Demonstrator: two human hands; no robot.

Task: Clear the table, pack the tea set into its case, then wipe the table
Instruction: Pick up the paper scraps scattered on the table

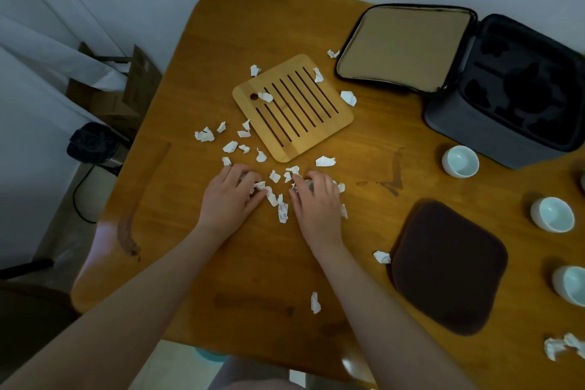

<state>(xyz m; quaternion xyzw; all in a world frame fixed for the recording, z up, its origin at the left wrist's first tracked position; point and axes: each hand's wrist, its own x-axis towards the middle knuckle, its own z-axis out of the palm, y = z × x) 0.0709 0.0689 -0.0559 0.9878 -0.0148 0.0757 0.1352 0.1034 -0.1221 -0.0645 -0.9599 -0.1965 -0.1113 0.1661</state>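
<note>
1. Surface (221, 41): I'm working over a warm-brown wood top. It's smooth and catching a sheen at the near-left corner, and dark smears are showing left and right of centre. Wiping is coming last, I'd say.
2. Case (449, 117): it's sitting far right, a grey fabric shell. The lid (405, 44) is lying flat open and showing a tan lining. The black foam insert with shaped cut-outs is looking unfilled, so packing isn't started.
3. Cloth (449, 269): dark brown, plush, a rounded square, lying near right.
4. Tray (292, 109): pale bamboo, slatted, with rounded corners. It's lying at centre, turned at an angle, and carrying a few paper bits.
5. Left hand (229, 196) and right hand (316, 203): both are pressing down just in front of the tray, fingers curling over small wads of paper and gripping them.
   - Best approach, I reckon: raking everything inward into one pile and keeping my palms low so the light bits aren't flicking off.
   - I'd then be lifting it in one scoop.
6. Cups (460, 161): three are standing upright along the right side, apart from each other. They're white outside and glazed pale blue inside. I'm keeping my sweeps away from them.
7. Scraps (325, 161): white, torn and crumpled.
   - Most are scattering between the tray and my hands.
   - Strays are lying by the lid, touching the cloth edge, and near the front edge.
</note>
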